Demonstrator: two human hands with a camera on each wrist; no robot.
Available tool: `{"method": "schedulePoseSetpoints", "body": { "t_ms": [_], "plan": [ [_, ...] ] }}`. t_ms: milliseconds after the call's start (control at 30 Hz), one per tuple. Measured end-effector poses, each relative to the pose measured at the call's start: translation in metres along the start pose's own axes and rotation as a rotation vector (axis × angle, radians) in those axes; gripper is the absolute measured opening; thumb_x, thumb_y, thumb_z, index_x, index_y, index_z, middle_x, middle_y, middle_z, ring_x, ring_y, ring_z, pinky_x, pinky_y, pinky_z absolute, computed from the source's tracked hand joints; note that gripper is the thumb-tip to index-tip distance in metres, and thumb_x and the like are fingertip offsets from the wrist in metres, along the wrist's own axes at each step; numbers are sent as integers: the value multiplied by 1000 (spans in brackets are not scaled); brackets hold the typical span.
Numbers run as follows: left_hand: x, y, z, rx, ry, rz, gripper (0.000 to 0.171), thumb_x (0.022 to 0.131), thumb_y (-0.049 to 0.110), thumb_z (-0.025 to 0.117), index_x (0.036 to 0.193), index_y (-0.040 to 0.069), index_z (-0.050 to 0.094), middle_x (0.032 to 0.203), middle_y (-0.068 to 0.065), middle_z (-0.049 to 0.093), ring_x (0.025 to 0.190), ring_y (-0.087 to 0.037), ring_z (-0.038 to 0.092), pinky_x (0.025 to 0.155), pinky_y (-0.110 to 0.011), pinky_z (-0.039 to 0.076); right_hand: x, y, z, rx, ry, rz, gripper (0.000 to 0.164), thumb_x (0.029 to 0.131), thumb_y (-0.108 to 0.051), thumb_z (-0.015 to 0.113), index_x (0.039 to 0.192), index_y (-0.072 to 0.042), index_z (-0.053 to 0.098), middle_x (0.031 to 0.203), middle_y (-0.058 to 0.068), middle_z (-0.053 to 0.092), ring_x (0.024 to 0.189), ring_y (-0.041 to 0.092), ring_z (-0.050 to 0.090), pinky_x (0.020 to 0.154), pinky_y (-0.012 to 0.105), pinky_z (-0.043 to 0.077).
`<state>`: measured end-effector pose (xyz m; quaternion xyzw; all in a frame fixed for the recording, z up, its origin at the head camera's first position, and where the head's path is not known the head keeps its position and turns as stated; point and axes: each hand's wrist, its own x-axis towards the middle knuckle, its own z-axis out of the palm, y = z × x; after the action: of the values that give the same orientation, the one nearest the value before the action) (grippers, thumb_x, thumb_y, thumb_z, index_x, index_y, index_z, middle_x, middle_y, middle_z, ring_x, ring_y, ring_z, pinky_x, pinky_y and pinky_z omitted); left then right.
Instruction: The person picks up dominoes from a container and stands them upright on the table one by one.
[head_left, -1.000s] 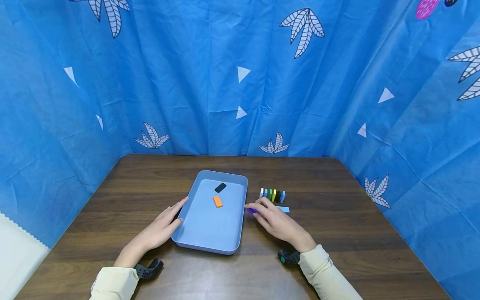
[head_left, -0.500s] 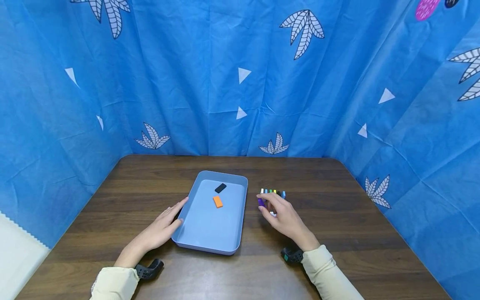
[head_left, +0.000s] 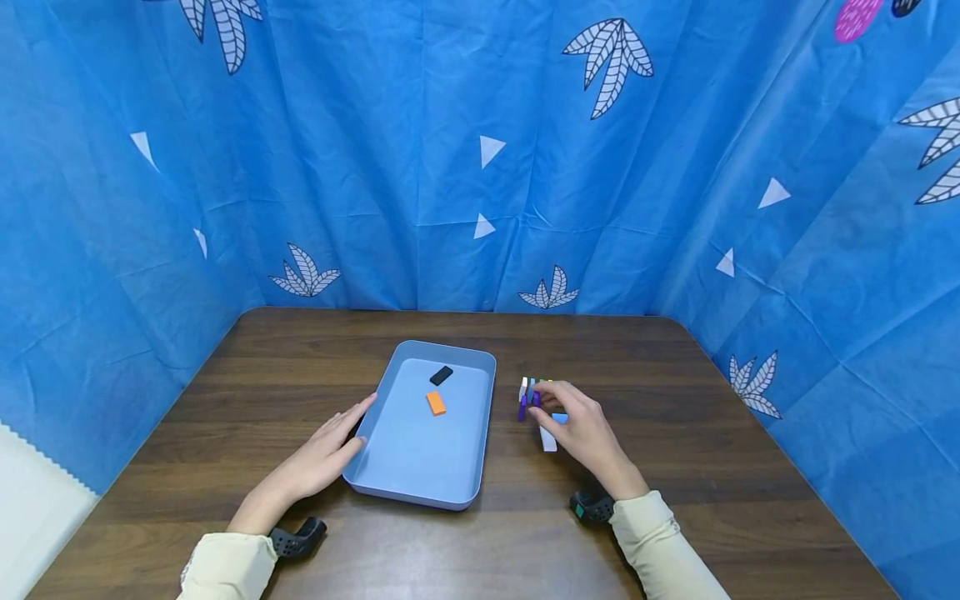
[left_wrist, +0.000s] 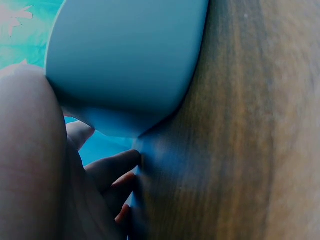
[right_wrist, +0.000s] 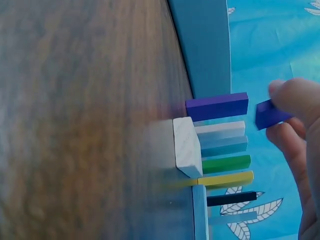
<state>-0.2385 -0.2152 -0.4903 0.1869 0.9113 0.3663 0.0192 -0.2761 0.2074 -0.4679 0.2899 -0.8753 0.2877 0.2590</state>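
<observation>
My right hand (head_left: 587, 427) pinches a purple domino block (right_wrist: 268, 116) between thumb and fingertips, raised off the table. Just left of it another purple block (head_left: 522, 409) stands upright. Behind is a row of upright blocks: white (right_wrist: 220, 130), light blue (right_wrist: 225, 145), green (right_wrist: 226, 164), yellow (right_wrist: 230, 179), black (right_wrist: 232, 198) and blue (right_wrist: 232, 218); in the head view the hand hides much of it. A white block (head_left: 548, 440) and a light blue block (head_left: 559, 417) lie flat near the palm. With fingers extended, my left hand (head_left: 318, 458) rests against the left wall of a blue tray (head_left: 412, 498).
Inside the tray lie a black block (head_left: 441, 376) and an orange block (head_left: 436, 403), well apart from the hands. The brown wooden table (head_left: 712, 467) carries everything. A blue patterned curtain (head_left: 420, 167) closes off its back and sides.
My right hand has moved right from beside the tray. A purple block now stands upright where the hand was half a second ago, and the hand holds another purple one. The left hand stays put.
</observation>
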Motion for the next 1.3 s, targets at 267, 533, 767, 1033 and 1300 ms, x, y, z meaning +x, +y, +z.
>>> {"method": "schedulePoseSetpoints", "body": {
  "t_ms": [267, 533, 767, 1033, 1300],
  "plan": [
    [0, 0, 0, 8, 0, 2, 63, 109, 19, 45, 167, 20, 21, 170, -14, 25, 156, -43, 21, 124, -67, 13, -1, 1, 2, -9, -83, 118, 32, 87, -13, 83, 117, -11, 70, 111, 6, 76, 95, 17, 77, 83, 32, 63],
    [0, 1, -1, 0, -5, -10, 63, 109, 19, 45, 167, 20, 21, 170, -16, 25, 156, -44, 20, 124, -67, 13, -1, 4, 10, -16, -136, 195, 26, 90, -14, 80, 114, -9, 72, 109, 8, 78, 93, 17, 78, 81, 32, 63],
    [0, 1, 0, 0, -5, -7, 63, 109, 19, 45, 167, 19, 21, 170, -16, 25, 156, -44, 20, 124, -68, 12, -2, 5, 16, -19, -134, 215, 29, 89, -12, 80, 116, -10, 71, 113, 9, 77, 93, 16, 77, 80, 30, 63],
    [-1, 1, 2, 4, -1, -7, 63, 109, 19, 45, 167, 20, 21, 170, -16, 25, 156, -43, 21, 124, -67, 13, -2, 4, 13, -32, -150, 208, 36, 89, -11, 81, 122, -10, 69, 119, 9, 74, 95, 17, 77, 82, 27, 63],
    [-1, 1, 2, 9, 1, -5, 63, 109, 21, 45, 167, 20, 21, 170, -15, 25, 156, -43, 21, 124, -67, 13, -3, 8, -4, -25, -214, 174, 35, 88, -10, 82, 121, -10, 70, 115, 6, 75, 90, 16, 76, 79, 31, 64]
  ]
}}
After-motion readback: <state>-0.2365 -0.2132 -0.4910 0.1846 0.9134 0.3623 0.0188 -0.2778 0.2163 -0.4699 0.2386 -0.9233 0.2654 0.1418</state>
